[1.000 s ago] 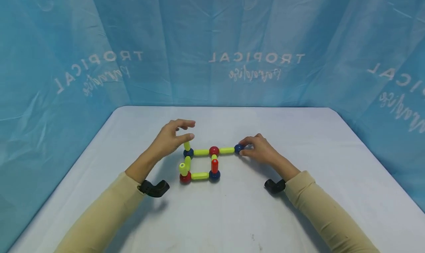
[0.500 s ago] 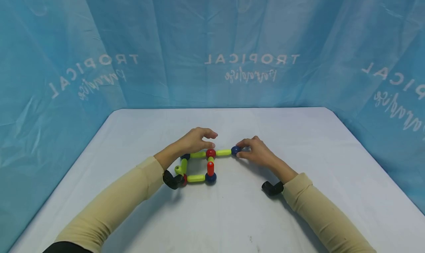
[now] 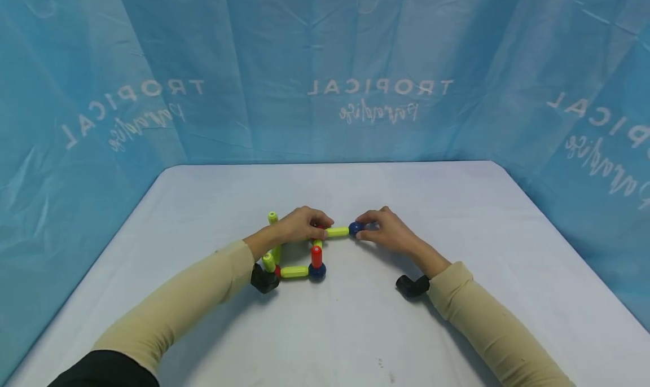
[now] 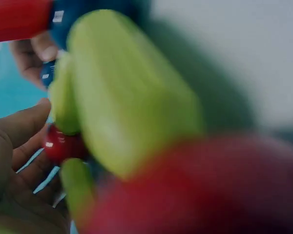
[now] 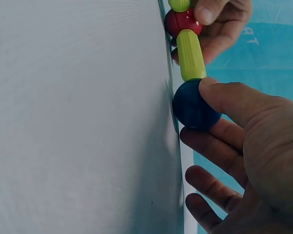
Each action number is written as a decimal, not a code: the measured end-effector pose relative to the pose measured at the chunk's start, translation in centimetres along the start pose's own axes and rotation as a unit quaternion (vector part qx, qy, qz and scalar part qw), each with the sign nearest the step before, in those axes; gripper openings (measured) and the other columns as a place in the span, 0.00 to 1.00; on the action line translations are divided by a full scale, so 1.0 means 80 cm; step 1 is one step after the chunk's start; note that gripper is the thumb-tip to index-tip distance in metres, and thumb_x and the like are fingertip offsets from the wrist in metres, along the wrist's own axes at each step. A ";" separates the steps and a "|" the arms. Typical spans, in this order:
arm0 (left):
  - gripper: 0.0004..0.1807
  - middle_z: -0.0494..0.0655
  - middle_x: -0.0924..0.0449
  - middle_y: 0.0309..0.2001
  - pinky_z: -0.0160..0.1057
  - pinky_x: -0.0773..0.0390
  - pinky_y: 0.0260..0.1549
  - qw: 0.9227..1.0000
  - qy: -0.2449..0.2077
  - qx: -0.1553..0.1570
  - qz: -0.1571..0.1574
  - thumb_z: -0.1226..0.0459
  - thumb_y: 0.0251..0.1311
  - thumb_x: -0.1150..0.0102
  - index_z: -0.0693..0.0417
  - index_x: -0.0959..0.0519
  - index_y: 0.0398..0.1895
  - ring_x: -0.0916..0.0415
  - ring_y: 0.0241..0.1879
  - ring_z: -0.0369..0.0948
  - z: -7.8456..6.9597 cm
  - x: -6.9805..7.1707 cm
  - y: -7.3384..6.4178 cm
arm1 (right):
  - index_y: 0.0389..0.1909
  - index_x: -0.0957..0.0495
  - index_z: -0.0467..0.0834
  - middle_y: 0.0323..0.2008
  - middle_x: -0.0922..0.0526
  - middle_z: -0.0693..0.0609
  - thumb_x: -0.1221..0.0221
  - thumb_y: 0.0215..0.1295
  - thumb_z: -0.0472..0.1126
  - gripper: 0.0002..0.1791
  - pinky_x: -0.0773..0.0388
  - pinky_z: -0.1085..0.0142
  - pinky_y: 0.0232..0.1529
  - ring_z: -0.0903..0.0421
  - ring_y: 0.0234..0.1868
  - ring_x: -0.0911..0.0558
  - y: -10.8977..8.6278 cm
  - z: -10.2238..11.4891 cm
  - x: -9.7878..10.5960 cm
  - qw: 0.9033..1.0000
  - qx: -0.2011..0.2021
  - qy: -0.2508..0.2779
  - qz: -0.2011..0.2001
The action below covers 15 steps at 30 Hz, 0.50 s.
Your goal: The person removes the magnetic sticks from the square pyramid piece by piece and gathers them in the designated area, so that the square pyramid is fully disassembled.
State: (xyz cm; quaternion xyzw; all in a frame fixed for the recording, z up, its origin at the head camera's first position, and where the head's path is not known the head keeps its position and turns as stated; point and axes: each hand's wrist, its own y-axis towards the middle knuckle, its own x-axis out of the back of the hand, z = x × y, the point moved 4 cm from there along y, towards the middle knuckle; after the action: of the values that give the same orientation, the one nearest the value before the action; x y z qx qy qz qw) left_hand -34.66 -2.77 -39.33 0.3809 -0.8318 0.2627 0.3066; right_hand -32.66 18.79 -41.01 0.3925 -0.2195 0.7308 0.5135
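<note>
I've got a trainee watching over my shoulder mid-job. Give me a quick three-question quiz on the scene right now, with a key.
1. What does the right hand pinch: A) a red ball, B) a dark blue ball, C) a yellow ball?
2. True or false: the red rod stands upright on the near blue ball.
3. Which colours of ball does the yellow-green rod between the two hands join?

Key: 1. B. 2. True. 3. Dark blue and red; the red ball is at the left hand.
</note>
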 end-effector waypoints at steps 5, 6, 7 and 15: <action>0.18 0.46 0.19 0.52 0.43 0.27 0.56 1.000 0.015 -0.015 -0.022 0.60 0.60 0.40 0.50 0.21 0.53 0.25 0.53 0.43 0.006 -0.002 0.000 | 0.53 0.22 0.46 0.48 0.16 0.49 0.36 0.57 0.49 0.23 0.34 0.62 0.45 0.52 0.44 0.30 0.001 0.003 -0.001 1.000 0.005 0.010 0.000; 0.17 0.46 0.18 0.51 0.42 0.26 0.54 0.999 0.014 -0.019 -0.028 0.59 0.59 0.39 0.50 0.20 0.53 0.25 0.51 0.42 0.006 -0.003 0.000 | 0.53 0.22 0.46 0.48 0.16 0.49 0.36 0.57 0.49 0.23 0.34 0.62 0.45 0.52 0.44 0.30 0.001 0.003 0.000 1.000 0.007 0.010 -0.001; 0.17 0.46 0.18 0.50 0.42 0.25 0.52 0.999 0.014 -0.023 -0.035 0.59 0.59 0.39 0.51 0.20 0.52 0.24 0.50 0.41 0.006 -0.004 0.001 | 0.53 0.22 0.46 0.48 0.16 0.49 0.36 0.57 0.49 0.23 0.34 0.62 0.44 0.52 0.43 0.30 0.001 0.002 -0.001 1.000 0.006 0.011 -0.001; 0.15 0.42 0.17 0.49 0.41 0.26 0.50 0.997 0.042 -0.022 -0.067 0.58 0.56 0.36 0.46 0.17 0.48 0.26 0.49 0.40 0.004 -0.011 0.004 | 0.53 0.22 0.47 0.48 0.16 0.51 0.35 0.56 0.50 0.23 0.33 0.64 0.43 0.54 0.43 0.31 0.003 0.001 -0.004 1.000 0.014 0.005 0.001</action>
State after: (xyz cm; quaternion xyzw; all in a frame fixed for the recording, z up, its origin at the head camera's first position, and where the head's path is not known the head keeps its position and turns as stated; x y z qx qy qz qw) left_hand -34.56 -2.36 -40.22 0.4178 -0.7964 0.2384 0.3666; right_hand -32.78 18.47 -41.23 0.3961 -0.2071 0.7363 0.5080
